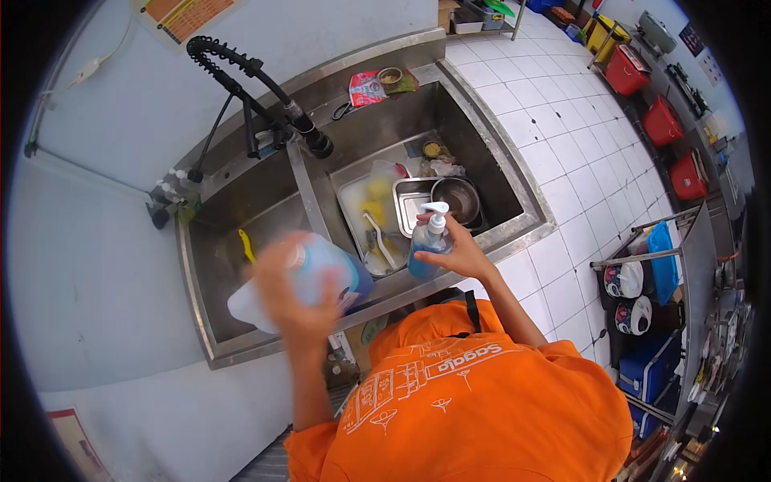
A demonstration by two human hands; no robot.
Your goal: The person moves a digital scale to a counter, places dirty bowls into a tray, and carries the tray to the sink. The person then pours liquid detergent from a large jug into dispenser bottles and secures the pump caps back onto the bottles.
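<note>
Orange shirt (pixel 482 402) nearest; holding jug (pixel 356 279), tilted, in blurred left fingers (pixel 328 296) over sink's near edge (pixel 526 235), left of pump bottle (pixel 422 241) gripped in right fingers (pixel 440 259)

This looks like a commercial kitchen, at its washing-up corner. The double stainless sink (pixel 518 173) is broad and deep, with a black spring-necked tap (pixel 299 120) over it. In one basin sit a rectangular steel pan (pixel 412 191) and a round metal bowl (pixel 455 195); a pump bottle of blue liquid (pixel 431 239) is at the front edge. White tiles cover the floor (pixel 554 161), and beyond stand a metal rack (pixel 634 259), red containers (pixel 628 72) and crowded kitchenware (pixel 708 373).
</note>
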